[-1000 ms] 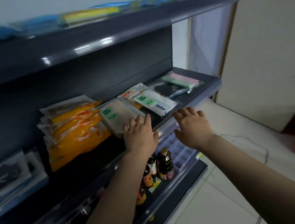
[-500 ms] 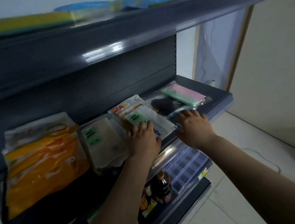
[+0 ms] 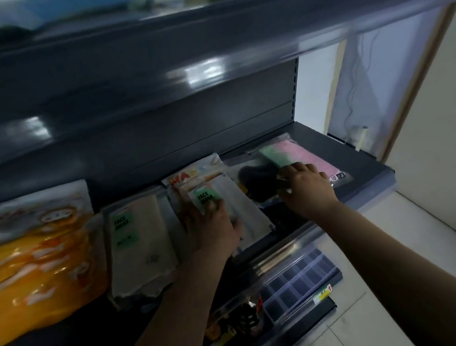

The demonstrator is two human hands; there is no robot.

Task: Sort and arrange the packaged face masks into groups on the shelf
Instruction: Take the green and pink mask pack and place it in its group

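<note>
Two hands amid mask packets.

Top-shelf packs motion-blurred, orange packs cut off left, bottles half hidden

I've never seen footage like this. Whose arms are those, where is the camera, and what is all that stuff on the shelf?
There is no machine here: a person wears a camera on the head, so you look forward and down along both bare arms. The single picture shows a dark store shelf. On it lie flat packets of face masks: an orange stack at the left, a pale packet labelled FACE MASK, then a second green-labelled packet under the left hand, which rests on it. The right hand reaches onto a black-mask packet, beside a pink-and-green packet. The picture is blurred, so whether either hand actually grips is unclear. Bottles stand on the shelf below.
</note>
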